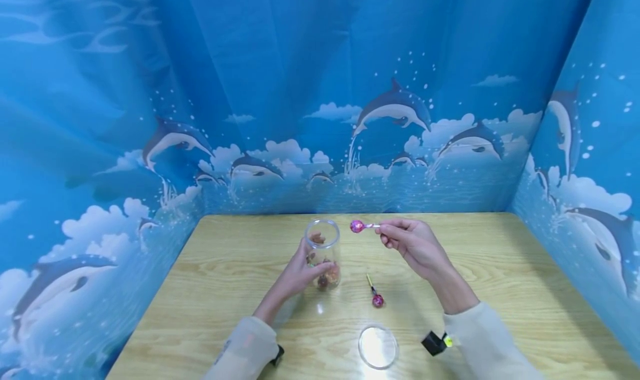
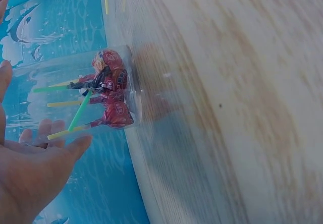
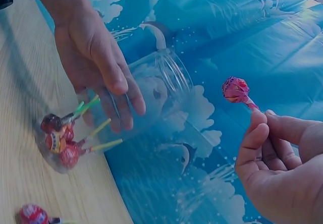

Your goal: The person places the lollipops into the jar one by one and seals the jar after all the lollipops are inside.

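A clear, lidless jar (image 1: pixel 328 251) stands upright on the table, with several lollipops (image 2: pixel 117 90) heads-down at its bottom. Their wrappers look red, and their sticks are green and yellow. My left hand (image 1: pixel 299 273) holds the jar around its left side, thumb in front. Right of the jar's mouth and apart from it, my right hand (image 1: pixel 414 248) pinches the stick of a pink-wrapped lollipop (image 1: pixel 357 226). That lollipop's head points left toward the jar. Another lollipop (image 1: pixel 377 300) lies on the table between the hands, its yellow stick pointing away from me.
A round clear lid (image 1: pixel 378 346) lies flat near the front of the wooden table (image 1: pixel 220 291). Blue dolphin-print curtains (image 1: pixel 280 91) rise behind the table and along both sides. A small black device (image 1: pixel 434 343) sits by my right sleeve.
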{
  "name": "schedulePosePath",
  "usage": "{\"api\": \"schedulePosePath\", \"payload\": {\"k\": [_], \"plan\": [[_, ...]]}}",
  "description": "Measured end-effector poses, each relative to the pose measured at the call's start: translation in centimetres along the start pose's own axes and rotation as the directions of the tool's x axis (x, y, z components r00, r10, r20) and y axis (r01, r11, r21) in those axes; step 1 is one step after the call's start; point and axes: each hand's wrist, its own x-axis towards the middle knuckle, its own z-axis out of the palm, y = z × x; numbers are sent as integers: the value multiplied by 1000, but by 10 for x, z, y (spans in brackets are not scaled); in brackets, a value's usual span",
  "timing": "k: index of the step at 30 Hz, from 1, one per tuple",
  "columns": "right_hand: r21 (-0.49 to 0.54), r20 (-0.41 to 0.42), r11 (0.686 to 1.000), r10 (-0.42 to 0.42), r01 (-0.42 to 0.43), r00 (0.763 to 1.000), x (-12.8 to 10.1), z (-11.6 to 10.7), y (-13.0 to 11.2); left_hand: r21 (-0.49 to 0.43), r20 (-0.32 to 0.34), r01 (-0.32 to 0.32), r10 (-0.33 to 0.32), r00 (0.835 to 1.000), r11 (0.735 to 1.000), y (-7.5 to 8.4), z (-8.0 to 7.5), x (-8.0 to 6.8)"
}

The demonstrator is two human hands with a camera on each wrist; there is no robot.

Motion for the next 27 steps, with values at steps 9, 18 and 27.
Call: {"api": "schedulePosePath", "payload": {"k": [9,18,27], "plan": [[19,4,1000,25,-25,1000,14,23,8,8,-2,4,-4,1000,1000,1,0,0],[7,32,999,47,-47,998,27,44,18,-4,-14,37,-37,999,999,2,-1,-1],[-24,5,998,64,-63,998,35,49,21,-19,2,6,-6,1000,1000,1,0,1]]}}
